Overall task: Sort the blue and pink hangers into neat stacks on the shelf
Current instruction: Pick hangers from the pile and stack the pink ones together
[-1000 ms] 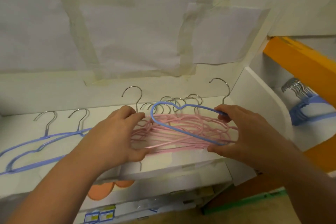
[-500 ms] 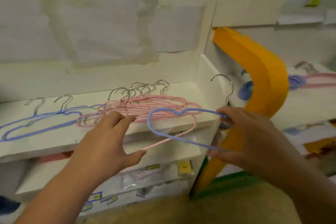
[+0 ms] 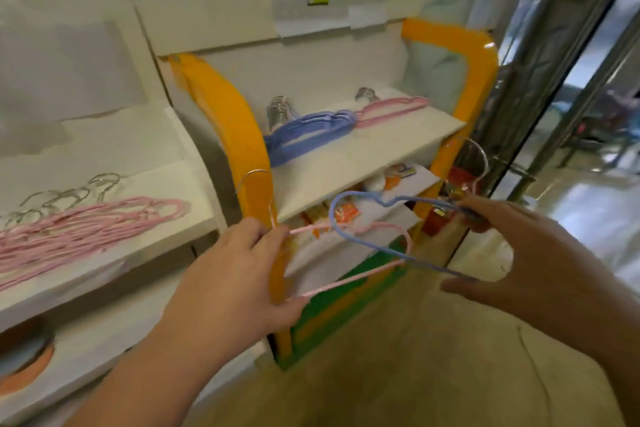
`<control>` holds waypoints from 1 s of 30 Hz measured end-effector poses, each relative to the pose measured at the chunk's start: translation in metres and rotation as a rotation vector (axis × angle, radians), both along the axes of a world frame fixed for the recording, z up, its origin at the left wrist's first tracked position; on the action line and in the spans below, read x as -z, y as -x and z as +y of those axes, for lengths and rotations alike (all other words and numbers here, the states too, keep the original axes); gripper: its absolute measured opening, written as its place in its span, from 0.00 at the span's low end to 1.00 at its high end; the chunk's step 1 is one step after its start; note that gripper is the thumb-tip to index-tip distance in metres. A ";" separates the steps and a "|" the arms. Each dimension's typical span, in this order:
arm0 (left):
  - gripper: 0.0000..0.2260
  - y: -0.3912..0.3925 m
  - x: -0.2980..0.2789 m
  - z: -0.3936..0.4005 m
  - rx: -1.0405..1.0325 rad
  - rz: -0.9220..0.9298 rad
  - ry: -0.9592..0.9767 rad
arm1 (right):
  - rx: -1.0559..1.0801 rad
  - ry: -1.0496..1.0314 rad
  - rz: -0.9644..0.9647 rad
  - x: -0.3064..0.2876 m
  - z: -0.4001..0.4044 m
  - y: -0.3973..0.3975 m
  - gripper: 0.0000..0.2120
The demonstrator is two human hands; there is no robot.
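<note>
Nearest the camera, the left hand (image 3: 235,274) grips one end of a single pink hanger (image 3: 349,279), its fingers curled over the upper wire near the neck and the thumb under the lower bar. That hanger's steel hook (image 3: 254,184) rises above the knuckles, in front of the orange post. The right hand (image 3: 519,253) holds a blue hanger (image 3: 367,239) by its far end: the fingertips pinch the upper wire, while the thumb, spread wide below, meets the lower bar. The blue hanger's hook curves up just above those fingers, though blur hides its detail. The two hangers cross in mid-air between the hands, the blue loop overlapping the pink one, both held out over the tan floor (image 3: 398,357) and in front of the lower shelves.

To the left, a white shelf (image 3: 194,184) carries a loose pile of pink hangers (image 3: 86,225), their hooks pointing toward the back wall. Beneath it, at the picture's left edge, sits a round orange object (image 3: 24,357), partly cut off.

Farther back stands an orange-framed rack (image 3: 239,135). Its upper white shelf (image 3: 363,156) bears a neat stack of blue hangers (image 3: 308,132) on the left and a smaller stack of pink hangers (image 3: 391,107) just beside it on the right; the two stacks seem to touch at their ends. Lower tiers hold blurred packets in orange and white.
</note>
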State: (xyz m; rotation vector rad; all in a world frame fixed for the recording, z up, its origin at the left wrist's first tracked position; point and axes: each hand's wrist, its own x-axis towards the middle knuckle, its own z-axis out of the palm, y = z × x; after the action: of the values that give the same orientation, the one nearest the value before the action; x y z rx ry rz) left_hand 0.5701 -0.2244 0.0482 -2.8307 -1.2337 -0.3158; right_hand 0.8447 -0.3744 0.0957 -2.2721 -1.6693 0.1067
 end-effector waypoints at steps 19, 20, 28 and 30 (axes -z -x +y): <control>0.32 -0.270 0.027 0.192 0.072 -0.129 0.116 | 0.063 0.003 -0.026 0.015 0.157 -0.221 0.39; 0.31 -0.281 0.028 0.202 0.065 -0.136 0.116 | 0.059 -0.002 -0.022 0.016 0.169 -0.231 0.38; 0.33 -0.347 0.042 0.256 -0.015 -0.145 0.098 | -0.024 -0.005 0.116 0.029 0.263 -0.309 0.45; 0.35 -0.362 0.039 0.271 -0.044 -0.147 0.075 | -0.069 -0.020 0.171 0.031 0.290 -0.330 0.45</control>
State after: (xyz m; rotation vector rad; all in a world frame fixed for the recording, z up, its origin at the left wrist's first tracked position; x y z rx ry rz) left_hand 0.9324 0.0464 0.0092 -2.8831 -1.3600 -0.4938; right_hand 1.1743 -0.0845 0.0649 -2.1251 -1.6517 0.2905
